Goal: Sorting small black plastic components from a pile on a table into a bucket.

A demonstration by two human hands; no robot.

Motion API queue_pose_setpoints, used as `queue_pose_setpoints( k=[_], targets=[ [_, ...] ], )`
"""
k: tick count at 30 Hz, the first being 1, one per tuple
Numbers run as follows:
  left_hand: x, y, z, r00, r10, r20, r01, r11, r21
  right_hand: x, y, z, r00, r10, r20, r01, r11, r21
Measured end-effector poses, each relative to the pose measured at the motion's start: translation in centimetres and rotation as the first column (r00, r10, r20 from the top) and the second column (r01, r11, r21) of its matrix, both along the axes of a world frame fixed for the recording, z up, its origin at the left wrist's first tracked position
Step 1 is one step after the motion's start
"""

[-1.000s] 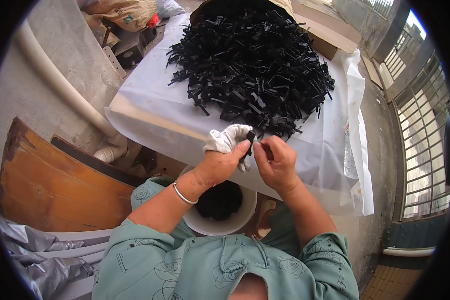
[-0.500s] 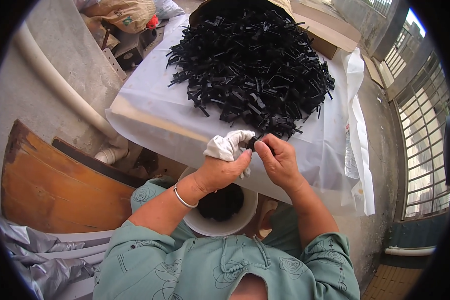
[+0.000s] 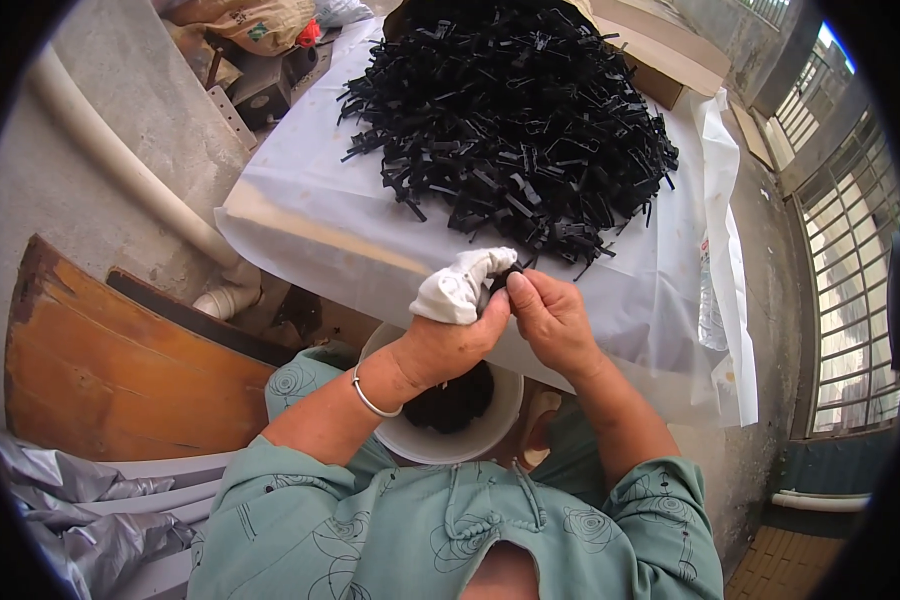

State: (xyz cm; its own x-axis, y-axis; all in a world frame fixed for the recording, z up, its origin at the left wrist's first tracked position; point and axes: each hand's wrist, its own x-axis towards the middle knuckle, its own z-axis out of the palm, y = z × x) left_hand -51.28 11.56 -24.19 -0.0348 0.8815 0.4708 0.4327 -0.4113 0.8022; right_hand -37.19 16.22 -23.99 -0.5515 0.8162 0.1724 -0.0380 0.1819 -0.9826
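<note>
Before me at the table's near edge, both hands meet around a small black clip [image 3: 507, 277]. My left hand [image 3: 452, 318], its fingers in a white cloth glove and its thumb bare, is closed on one side of the clip. Bare fingers of my right hand [image 3: 553, 318] pinch it from the other side. My hands hide most of the clip. Just beyond lies a big heap of black clips [image 3: 530, 140], which look like binder clips with wire handles. Below my wrists, a white bucket [image 3: 510, 405] holds a dark mass of black pieces.
White sheeting covers the table [image 3: 300, 190]. A cardboard box [image 3: 660, 50] stands behind the heap, and a clear plastic bottle [image 3: 710, 310] lies at the right edge. To the left are a pale pipe [image 3: 130, 170] and a brown wooden board [image 3: 120, 370]. Barred windows [image 3: 850, 290] line the right.
My hands stay together around the clip, with the fingers shifted slightly and the right hand a little closer against the left. The whole view has moved slightly.
</note>
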Motion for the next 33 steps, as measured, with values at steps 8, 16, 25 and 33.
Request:
queue_pose_setpoints(
  k=[8,16,25,33],
  targets=[
    [-2.0,0.9,1.1,0.7,-0.072,0.71,0.365,0.892,-0.268,1.7,1.6,0.1,0.964,-0.026,0.263,-0.068,0.937,0.342],
    [-0.9,0.0,2.1,0.868,-0.284,0.408,0.437,0.827,-0.354,1.4,1.7,-0.7,0.988,-0.1,0.12,0.077,0.98,0.184],
    [-0.2,0.2,0.2,0.993,-0.094,-0.072,0.083,0.987,-0.14,0.5,0.8,-0.2,0.973,0.019,0.232,-0.085,0.958,0.275],
    [-1.2,-0.8,1.7,0.962,-0.171,-0.211,0.117,0.962,-0.245,1.6,1.0,0.6,0.976,-0.002,0.218,-0.06,0.959,0.276]
  ],
)
